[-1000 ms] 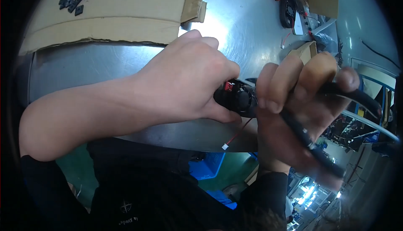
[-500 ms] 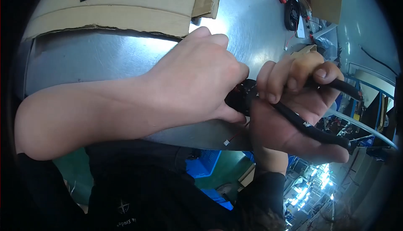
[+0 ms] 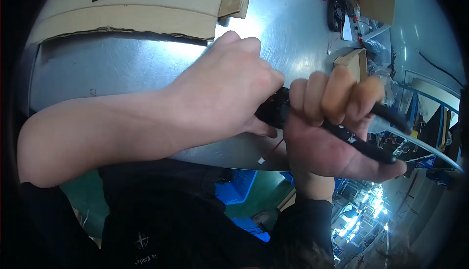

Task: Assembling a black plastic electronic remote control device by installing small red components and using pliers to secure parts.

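black tool in both hands

Your hands grip a black part trailing a thin red wire (white tip); far left, brown cardboard on the silver table.

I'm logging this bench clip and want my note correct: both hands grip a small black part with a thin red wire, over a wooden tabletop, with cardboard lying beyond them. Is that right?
Not quite: the tabletop is shiny bare metal, not wood, as the head view shows. The rest holds: the left hand and right hand grip the small black part, the thin red wire hangs below, and the cardboard lies beyond.
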The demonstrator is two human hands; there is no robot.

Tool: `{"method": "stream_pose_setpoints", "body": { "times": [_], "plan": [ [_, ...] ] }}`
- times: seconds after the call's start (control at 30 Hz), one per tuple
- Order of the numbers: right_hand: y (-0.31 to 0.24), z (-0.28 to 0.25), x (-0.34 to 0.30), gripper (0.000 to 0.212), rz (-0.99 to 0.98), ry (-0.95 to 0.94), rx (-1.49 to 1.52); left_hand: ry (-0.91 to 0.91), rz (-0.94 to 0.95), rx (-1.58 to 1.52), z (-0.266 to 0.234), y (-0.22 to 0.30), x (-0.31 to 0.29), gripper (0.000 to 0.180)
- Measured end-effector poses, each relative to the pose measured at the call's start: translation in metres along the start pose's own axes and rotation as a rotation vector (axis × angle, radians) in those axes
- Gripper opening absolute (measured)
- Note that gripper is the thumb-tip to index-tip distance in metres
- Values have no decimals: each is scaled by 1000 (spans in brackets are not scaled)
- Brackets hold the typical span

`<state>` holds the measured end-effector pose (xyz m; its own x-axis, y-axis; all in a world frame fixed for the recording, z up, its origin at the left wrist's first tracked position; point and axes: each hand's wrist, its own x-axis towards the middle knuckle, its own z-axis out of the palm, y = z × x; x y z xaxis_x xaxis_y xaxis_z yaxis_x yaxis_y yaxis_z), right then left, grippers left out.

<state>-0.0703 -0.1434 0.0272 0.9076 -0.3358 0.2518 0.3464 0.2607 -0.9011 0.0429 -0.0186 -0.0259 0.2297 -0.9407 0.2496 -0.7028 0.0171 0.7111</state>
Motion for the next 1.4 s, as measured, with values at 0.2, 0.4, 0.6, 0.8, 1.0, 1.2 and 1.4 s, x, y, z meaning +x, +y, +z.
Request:
{"method": "stream_pose_setpoints", "body": {
  "times": [0.2,0.4,0.6,0.8,1.0,1.2,1.4],
  "plan": [
    [-1,-25,5,63,1,-160,73,-26,100,-28,0,-11,3,45],
    [8,-49,18,54,7,-318,297,-73,142,-23,1,-11,8,51],
    [15,-61,36,47,92,-491,415,-137,105,-17,-1,-13,10,51],
    [19,-61,47,41,115,-664,493,-180,118,-42,-1,-14,11,48],
    [11,-42,22,70,-14,-485,346,-183,141,-78,-9,-14,10,44],
    [-36,-35,25,59,-250,-255,-227,-29,195,-31,-10,-10,10,47],
    [-49,-45,9,72,-119,-369,-1104,48,51,-358,-26,-8,9,57]
  ]
}}
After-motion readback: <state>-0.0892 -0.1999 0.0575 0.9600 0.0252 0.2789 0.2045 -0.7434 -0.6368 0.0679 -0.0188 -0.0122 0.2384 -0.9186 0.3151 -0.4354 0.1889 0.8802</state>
